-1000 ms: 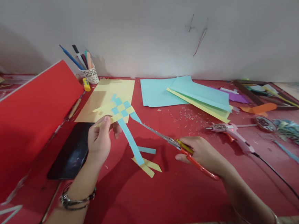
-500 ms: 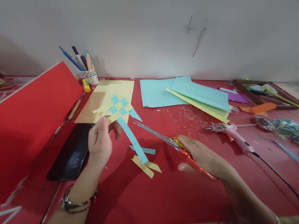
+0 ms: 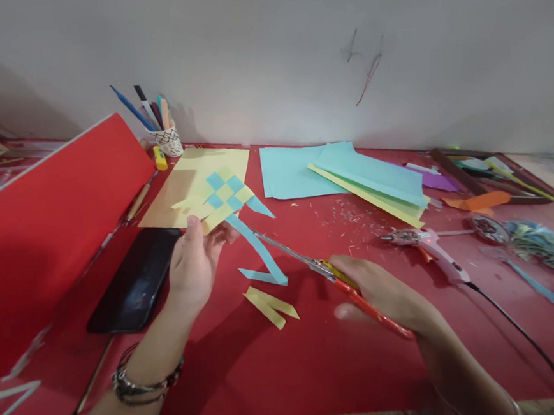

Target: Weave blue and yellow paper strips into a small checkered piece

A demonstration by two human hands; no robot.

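My left hand (image 3: 195, 258) pinches the lower left edge of a woven paper piece (image 3: 228, 191), a checker of light blue and yellow strips. From it a long blue strip (image 3: 259, 246) hangs down to the right. My right hand (image 3: 374, 289) grips scissors (image 3: 317, 267) with red and yellow handles. Their blades point up and left, with the tips at the hanging strip; whether they touch it I cannot tell. Below the weave lie a cut blue strip (image 3: 253, 275) and two yellow paper offcuts (image 3: 268, 307) on the red table (image 3: 318, 370).
Blue and yellow sheets (image 3: 303, 170) lie at the back. A pink glue gun (image 3: 434, 252) with a black cord rests at the right. A phone (image 3: 136, 282), a red board (image 3: 59, 237) and a pen cup (image 3: 169, 141) stand or lie at the left.
My left hand has shifted slightly right with the woven piece, and its hanging strip now reaches over the blue offcut. The scissor blades look more closed and are nearer the strip.
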